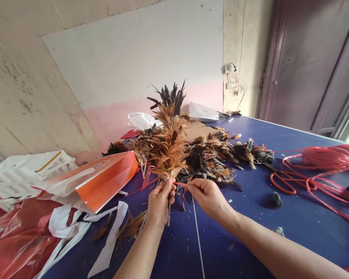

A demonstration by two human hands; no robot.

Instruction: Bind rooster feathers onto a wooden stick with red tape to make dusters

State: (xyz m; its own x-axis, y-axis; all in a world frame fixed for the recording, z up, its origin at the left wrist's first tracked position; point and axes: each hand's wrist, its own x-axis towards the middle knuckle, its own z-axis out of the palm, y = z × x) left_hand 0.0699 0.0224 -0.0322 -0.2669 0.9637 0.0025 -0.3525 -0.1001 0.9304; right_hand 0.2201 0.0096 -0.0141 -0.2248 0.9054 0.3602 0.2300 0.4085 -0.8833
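A feather duster (171, 151) of brown feathers, tipped with black ones, stands up from my left hand (160, 199). The fingers of that hand are wrapped round its lower end, and a thin stick shows below them. My right hand (208, 195) pinches a red plastic strip (180, 185) drawn out sideways from the base of the feathers. Behind both hands lies a heap of loose brown and black feathers (206, 155) on the blue table (235, 240).
Red plastic twine (322, 161) lies coiled at the right, with orange-handled scissors (283, 184) beside it. An orange and white paper bag (107, 178) and a red plastic bag (23, 236) lie left. A white and pink wall (151, 58) rises behind the table.
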